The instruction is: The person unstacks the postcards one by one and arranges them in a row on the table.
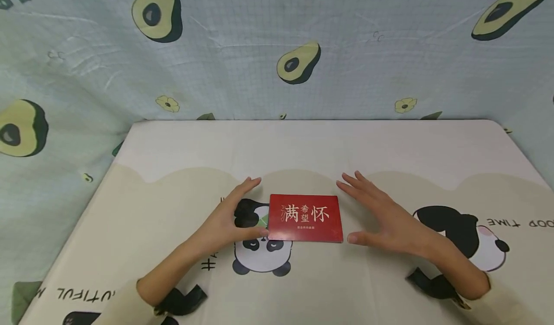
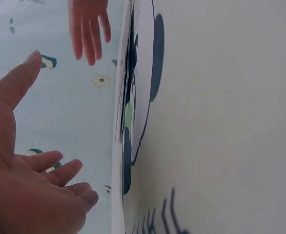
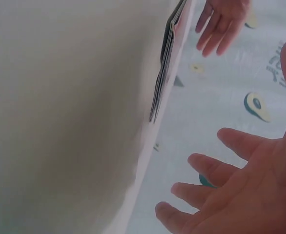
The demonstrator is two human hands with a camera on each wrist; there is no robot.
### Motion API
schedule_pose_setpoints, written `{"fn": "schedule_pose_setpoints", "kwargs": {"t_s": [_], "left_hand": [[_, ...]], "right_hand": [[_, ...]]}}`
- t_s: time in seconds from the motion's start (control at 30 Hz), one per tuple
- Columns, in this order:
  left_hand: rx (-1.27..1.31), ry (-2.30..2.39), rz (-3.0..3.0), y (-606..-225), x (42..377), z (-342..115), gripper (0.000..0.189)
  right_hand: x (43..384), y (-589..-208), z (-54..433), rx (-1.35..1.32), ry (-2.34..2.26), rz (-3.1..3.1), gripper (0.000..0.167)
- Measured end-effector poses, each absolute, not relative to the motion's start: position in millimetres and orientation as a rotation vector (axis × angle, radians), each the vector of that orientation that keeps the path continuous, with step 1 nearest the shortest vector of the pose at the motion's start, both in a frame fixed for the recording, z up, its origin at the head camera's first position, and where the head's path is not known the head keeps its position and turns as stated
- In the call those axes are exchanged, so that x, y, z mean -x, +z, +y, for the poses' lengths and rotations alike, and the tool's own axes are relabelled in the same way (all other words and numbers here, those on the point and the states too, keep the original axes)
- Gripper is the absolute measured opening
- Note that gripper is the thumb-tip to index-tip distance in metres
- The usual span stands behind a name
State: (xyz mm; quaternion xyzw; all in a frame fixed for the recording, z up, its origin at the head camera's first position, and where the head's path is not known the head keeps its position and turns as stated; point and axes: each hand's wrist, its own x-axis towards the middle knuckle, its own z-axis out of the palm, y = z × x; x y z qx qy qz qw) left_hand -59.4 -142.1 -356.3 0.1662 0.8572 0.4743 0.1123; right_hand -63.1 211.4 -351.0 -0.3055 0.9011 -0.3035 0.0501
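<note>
The red booklet [image 1: 305,218] lies flat on the bench [image 1: 329,286], partly over a printed panda [image 1: 262,261], between the left hand [image 1: 224,223] and the right hand [image 1: 389,221], each grip spread with fingers apart, the left thumb [image 1: 251,232] just beside the booklet's edge.

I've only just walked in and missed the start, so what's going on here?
A person's left grip and right grip hover on either side of a red card with pale Chinese characters. Neither holds it; the wrist views show both clear of it. The card lies flat on a panda-print table cover, partly hiding one printed panda.
</note>
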Motion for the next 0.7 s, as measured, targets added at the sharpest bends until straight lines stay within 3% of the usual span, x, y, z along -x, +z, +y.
{"fn": "schedule_pose_setpoints", "kwargs": {"t_s": [0.37, 0.7], "left_hand": [[-0.582, 1.403, 2.447, -370.5, 57.6, -135.2, 0.091], [-0.584, 1.384, 2.467, -381.3, 56.8, -126.8, 0.093]], "right_hand": [[60.5, -355.4, 198.3, 0.923, -1.013, 2.694, 0.083], [57.1, -363.5, 190.0, 0.878, -0.976, 2.694, 0.088]]}}
